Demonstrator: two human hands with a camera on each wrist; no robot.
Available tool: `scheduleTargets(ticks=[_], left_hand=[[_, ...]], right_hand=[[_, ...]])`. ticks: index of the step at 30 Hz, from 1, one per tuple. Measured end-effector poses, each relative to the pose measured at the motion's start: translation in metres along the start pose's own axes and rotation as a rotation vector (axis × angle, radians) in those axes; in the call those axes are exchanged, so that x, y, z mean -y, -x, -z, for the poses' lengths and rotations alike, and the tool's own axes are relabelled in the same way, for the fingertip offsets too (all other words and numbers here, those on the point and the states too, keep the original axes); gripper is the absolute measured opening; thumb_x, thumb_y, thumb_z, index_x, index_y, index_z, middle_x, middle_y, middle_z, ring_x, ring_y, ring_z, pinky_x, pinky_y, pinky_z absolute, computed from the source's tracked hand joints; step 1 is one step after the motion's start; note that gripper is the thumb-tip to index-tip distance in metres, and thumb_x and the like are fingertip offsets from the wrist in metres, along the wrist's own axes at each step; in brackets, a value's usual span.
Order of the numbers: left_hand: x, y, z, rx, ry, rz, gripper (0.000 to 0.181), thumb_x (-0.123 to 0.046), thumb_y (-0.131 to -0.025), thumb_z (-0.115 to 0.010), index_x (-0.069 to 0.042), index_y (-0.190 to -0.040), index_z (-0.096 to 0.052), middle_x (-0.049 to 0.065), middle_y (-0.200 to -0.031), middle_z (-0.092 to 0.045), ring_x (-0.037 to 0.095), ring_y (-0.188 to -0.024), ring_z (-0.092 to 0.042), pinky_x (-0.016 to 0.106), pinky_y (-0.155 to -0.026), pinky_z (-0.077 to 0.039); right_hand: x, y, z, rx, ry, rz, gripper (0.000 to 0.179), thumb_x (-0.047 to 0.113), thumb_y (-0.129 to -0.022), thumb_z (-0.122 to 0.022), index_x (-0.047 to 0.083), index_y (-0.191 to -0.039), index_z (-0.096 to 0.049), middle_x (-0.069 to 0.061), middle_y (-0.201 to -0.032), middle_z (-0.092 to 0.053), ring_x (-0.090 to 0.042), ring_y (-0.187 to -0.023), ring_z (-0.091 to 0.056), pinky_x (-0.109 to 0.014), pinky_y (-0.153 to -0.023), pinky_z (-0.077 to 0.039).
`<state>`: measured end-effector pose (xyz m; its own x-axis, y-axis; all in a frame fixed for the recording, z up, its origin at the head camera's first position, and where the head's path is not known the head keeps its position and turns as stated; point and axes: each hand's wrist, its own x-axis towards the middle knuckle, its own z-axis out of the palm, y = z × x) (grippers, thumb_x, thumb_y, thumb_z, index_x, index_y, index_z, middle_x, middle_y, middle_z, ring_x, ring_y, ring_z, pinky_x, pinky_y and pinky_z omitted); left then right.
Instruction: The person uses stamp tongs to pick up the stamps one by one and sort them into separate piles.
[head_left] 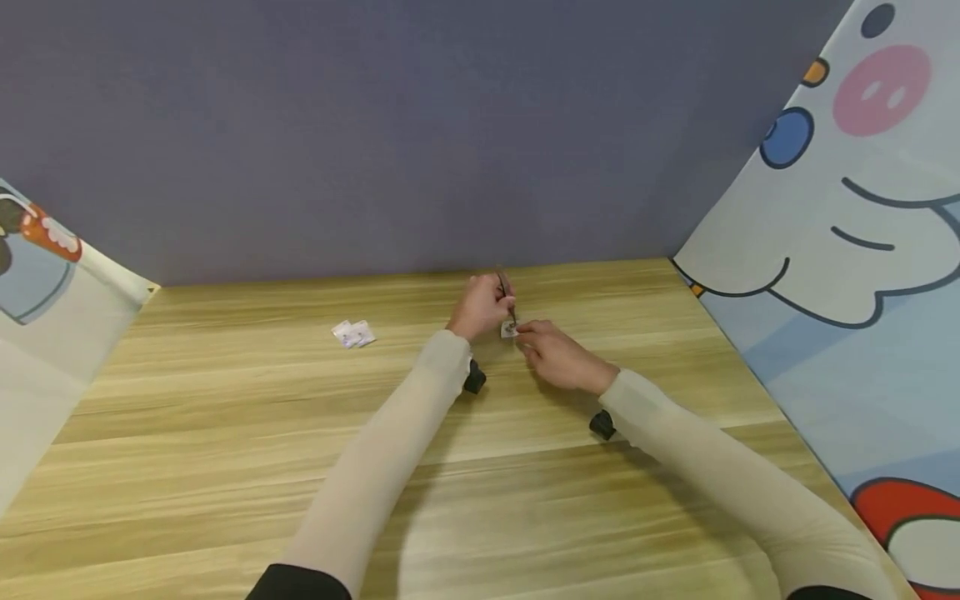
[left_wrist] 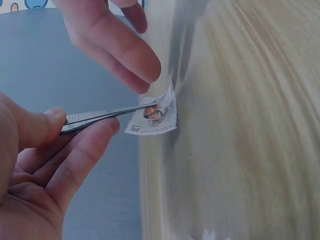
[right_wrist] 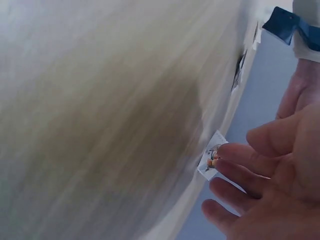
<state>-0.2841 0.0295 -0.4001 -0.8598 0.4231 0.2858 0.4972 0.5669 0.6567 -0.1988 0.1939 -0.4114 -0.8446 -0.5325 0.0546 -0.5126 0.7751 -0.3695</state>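
Observation:
My left hand (head_left: pixel 483 307) holds a pair of tweezers (left_wrist: pixel 107 116) between thumb and fingers, tips pointing down at a stamp. The stamp (left_wrist: pixel 156 114) is small and white with perforated edges and a coloured picture; the tweezer tips lie over that picture. In the left wrist view the stamp's far corner curls upward close over the table. My right hand (head_left: pixel 558 354) is just right of the stamp, its fingers loosely extended. In the right wrist view its fingertips (right_wrist: pixel 231 151) overlap the stamp's edge.
Small whitish packets (head_left: pixel 354 334) lie overlapping on the wood-grain table (head_left: pixel 225 433), left of my hands. A grey-blue panel (head_left: pixel 375 150) rises behind the table. Cartoon-printed panels (head_left: pixel 825 275) stand at both sides.

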Motion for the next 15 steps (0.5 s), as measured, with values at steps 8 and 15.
scheduleTargets(ticks=[8,15], left_hand=[[-0.0018,-0.001,-0.0031,0.013,0.012,0.016,0.004,-0.008,-0.087,-0.065,-0.006,-0.09,-0.065,0.0,-0.075,-0.063,0.012,-0.068,-0.058,0.022,-0.06,-0.046],[-0.0035,-0.0004,-0.005,-0.047,0.048,0.02,0.004,-0.008,-0.092,-0.06,-0.008,-0.09,-0.064,0.001,-0.079,-0.065,0.012,-0.069,-0.06,0.024,-0.06,-0.048]], right_hand=[[0.0001,-0.0048,-0.0038,0.071,0.02,-0.013,0.033,0.004,-0.099,-0.042,-0.008,-0.128,-0.052,-0.019,-0.132,-0.049,-0.032,-0.124,-0.043,-0.043,-0.103,-0.035],[0.0026,-0.0063,-0.0032,0.062,0.077,0.013,0.033,0.003,-0.098,-0.044,-0.009,-0.128,-0.052,-0.019,-0.124,-0.052,-0.031,-0.114,-0.048,-0.042,-0.097,-0.04]])
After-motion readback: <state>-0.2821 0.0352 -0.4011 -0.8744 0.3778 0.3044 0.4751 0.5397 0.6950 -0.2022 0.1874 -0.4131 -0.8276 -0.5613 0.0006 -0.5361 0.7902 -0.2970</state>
